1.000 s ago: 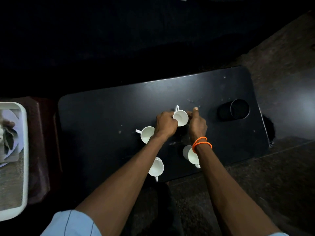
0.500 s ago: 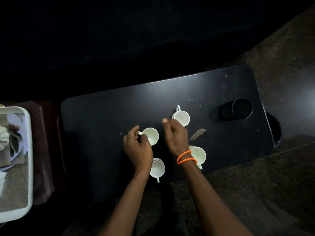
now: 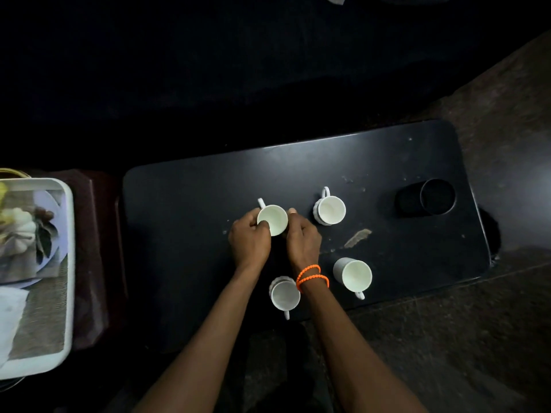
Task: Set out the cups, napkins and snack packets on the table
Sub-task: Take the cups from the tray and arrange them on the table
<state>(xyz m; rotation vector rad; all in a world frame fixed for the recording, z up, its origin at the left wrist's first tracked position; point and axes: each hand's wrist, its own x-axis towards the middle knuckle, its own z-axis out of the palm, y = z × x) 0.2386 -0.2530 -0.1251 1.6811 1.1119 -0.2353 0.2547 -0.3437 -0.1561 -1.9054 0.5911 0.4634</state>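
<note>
Several white cups stand on the black table (image 3: 190, 204). Both hands hold the left far cup (image 3: 273, 217), its handle pointing away. My left hand (image 3: 250, 240) grips its left side with the thumb on the rim. My right hand (image 3: 302, 238), with orange bands at the wrist, curls round its right side. Another cup (image 3: 330, 209) stands to the right. A third cup (image 3: 354, 275) sits near the front edge. A fourth cup (image 3: 284, 295) stands by my right wrist, partly hidden by it.
A white tray (image 3: 70, 263) at the left on a dark red stand holds folded napkins (image 3: 12, 311) and a packet (image 3: 21, 231). A black cup holder (image 3: 436, 196) is sunk in the table's right end. A scuff mark (image 3: 357, 237) lies between the cups.
Both hands left the right far cup and closed round the left far cup. The view has shifted a little.
</note>
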